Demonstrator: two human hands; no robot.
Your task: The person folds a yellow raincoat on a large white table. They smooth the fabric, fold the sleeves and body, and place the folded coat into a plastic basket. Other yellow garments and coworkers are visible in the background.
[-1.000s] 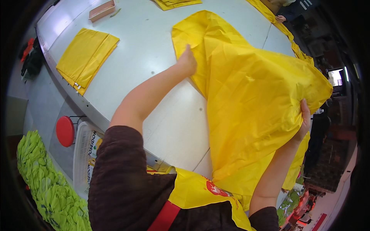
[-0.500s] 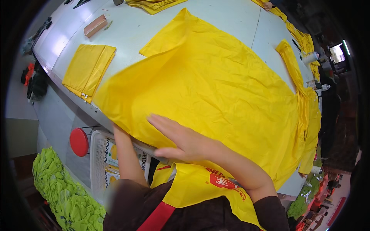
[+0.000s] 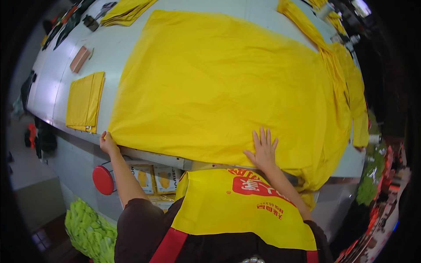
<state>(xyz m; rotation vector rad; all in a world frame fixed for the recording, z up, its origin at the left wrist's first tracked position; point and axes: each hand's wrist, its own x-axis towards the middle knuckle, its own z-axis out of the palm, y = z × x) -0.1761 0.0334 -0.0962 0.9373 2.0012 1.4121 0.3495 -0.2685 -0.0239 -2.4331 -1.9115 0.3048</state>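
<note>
A large sheet of yellow fabric (image 3: 210,87) lies spread over the table, with light wrinkles and bunched folds toward the right. At its near left corner my left hand (image 3: 108,142) is closed, pinching the edge of the cloth. Fingers spread, my right hand (image 3: 264,151) rests flat on the fabric close to the table's front edge. Left of the sheet sits a folded yellow cloth bundle (image 3: 85,103), apart from both hands.
Farther back are a pinkish open box (image 3: 80,59) and a stack of yellow cloth (image 3: 127,11). A yellow strip (image 3: 302,24) lies at far right. Below the table edge are a red stool (image 3: 103,179), printed cartons (image 3: 164,177) and a light-green pile (image 3: 90,230).
The raised far-left part of the sheet has come down flat. My left hand has emerged from beneath the cloth to its corner; my right hand has moved right and onto the fabric.
</note>
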